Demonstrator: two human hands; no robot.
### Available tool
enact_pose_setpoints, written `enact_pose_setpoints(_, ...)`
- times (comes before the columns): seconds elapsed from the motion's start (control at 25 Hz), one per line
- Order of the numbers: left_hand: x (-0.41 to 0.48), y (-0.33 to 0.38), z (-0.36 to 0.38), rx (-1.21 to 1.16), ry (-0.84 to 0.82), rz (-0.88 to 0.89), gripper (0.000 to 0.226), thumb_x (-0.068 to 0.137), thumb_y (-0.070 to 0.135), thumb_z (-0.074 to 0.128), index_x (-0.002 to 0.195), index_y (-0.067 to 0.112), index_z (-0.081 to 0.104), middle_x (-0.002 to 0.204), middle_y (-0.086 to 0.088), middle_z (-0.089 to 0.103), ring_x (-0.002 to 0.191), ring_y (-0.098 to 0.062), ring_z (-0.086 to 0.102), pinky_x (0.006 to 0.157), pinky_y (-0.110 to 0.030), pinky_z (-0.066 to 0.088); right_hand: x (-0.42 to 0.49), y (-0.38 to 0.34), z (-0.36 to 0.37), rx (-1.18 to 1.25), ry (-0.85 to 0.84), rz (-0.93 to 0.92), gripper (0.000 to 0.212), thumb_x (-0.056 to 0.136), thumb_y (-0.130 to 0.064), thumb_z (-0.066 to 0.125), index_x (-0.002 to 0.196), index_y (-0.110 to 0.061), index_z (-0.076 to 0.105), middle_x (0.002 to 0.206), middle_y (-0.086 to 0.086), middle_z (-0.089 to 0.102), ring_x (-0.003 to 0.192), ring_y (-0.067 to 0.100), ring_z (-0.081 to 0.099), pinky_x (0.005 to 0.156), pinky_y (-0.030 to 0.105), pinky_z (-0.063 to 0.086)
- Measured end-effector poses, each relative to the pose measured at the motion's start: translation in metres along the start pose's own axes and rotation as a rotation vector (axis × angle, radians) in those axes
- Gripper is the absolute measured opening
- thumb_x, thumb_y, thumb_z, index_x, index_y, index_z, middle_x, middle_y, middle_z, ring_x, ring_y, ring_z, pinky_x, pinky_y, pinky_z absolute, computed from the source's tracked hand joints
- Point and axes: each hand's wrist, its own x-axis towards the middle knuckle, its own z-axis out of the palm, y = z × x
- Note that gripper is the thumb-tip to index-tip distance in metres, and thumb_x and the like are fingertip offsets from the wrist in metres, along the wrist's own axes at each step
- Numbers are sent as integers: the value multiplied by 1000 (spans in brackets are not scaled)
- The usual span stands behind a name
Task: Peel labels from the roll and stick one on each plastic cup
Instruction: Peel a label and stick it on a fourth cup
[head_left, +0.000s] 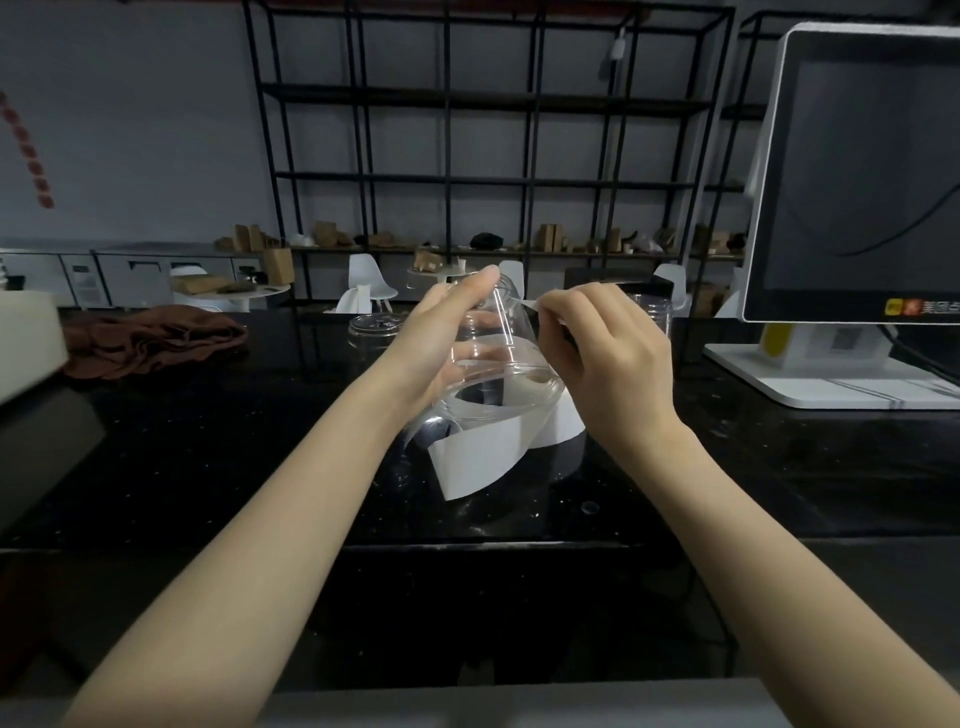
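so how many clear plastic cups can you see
3: one cup held tilted in the left hand, one standing behind it to the left, one behind the right hand. More may be hidden.

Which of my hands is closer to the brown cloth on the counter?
Left. Your left hand, holding the clear cup, is on the side toward the brown cloth. Your right hand is beyond the cup, farther from it.

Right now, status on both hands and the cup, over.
Left hand gripping clear cup, tilted. Right hand pinching label at cup's side. Label strip trailing below on counter. Nothing blocking.
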Motion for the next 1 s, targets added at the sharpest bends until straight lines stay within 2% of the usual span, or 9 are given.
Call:
enact_pose_setpoints(0.16, -1, -1, -2, 31, 0, 9, 30, 85, 43, 54, 104, 19, 50, 98, -7, 62, 83, -23, 67, 74, -36, 59, 0, -4, -2, -21, -20, -32, 16, 85, 1, 54, 73, 0, 64, 62, 12, 62, 52, 26, 54, 43, 35, 45)
enact_pose_setpoints(0.28, -1, -1, -3, 29, -9, -2, 29, 85, 43, 55, 101, 19, 50, 101, -10, 61, 86, -26, 66, 81, -42, 57, 0, -6, -2, -11, -20, -40, 20, 87, -1, 51, 72, 0, 65, 63, 11, 63, 52, 26, 54, 44, 34, 45)
enact_pose_setpoints(0.4, -2, -1, -3, -1, -10, -3, 25, 86, 40, 55, 97, 19, 49, 101, -12, 60, 89, -30, 64, 82, -43, 55, -1, -6, -3, 45, -49, -16, 23, 91, -6, 48, 76, 0, 65, 70, 10, 67, 57, 25, 59, 47, 32, 47)
enact_pose_setpoints(0.56, -1, -4, -5, 3, -17, 4, 26, 86, 41, 54, 99, 19, 49, 104, -11, 58, 98, -33, 64, 83, -43, 55, -6, -6, -4, 180, -177, 33, 16, 90, -10, 54, 88, -2, 68, 85, 8, 72, 69, 24, 66, 52, 36, 54)
enact_pose_setpoints(0.68, -1, -6, -7, 6, -11, 22, 26, 86, 41, 53, 99, 19, 50, 100, -7, 60, 94, -28, 66, 78, -39, 57, -9, -8, -9, 345, -288, 157, 27, 93, -25, 50, 107, -11, 68, 107, 5, 70, 95, 15, 66, 74, 34, 57)
enact_pose_setpoints(0.72, 0, -6, -9, 6, -5, 26, 26, 87, 41, 53, 99, 19, 51, 98, -5, 62, 89, -24, 67, 74, -37, 57, -11, -9, -12, 416, -345, 229, 32, 93, -32, 46, 113, -16, 65, 116, 4, 67, 106, 8, 61, 85, 28, 54)
enact_pose_setpoints(0.8, 0, -6, -11, 1, 9, 22, 30, 86, 43, 53, 103, 18, 54, 99, -6, 65, 79, -19, 70, 66, -31, 56, -13, -16, -17, 610, -490, 409, 36, 93, -38, 44, 124, -23, 57, 134, 2, 54, 125, -3, 43, 100, 12, 38)
enact_pose_setpoints(0.88, 0, -6, -13, -18, 21, 22, 34, 86, 43, 53, 106, 16, 55, 100, -7, 66, 72, -15, 72, 61, -28, 55, -15, -26, -22, 791, -605, 557, 36, 94, -35, 45, 129, -25, 51, 144, -2, 42, 133, -8, 28, 103, 4, 26)
enact_pose_setpoints(1.0, 1, -7, -13, -13, 28, 45, 37, 86, 42, 53, 112, 15, 52, 106, -6, 63, 76, -17, 71, 63, -29, 55, -11, -32, -28, 958, -619, 698, 37, 91, -37, 40, 128, -35, 46, 140, -19, 39, 134, -9, 25, 103, 4, 25)
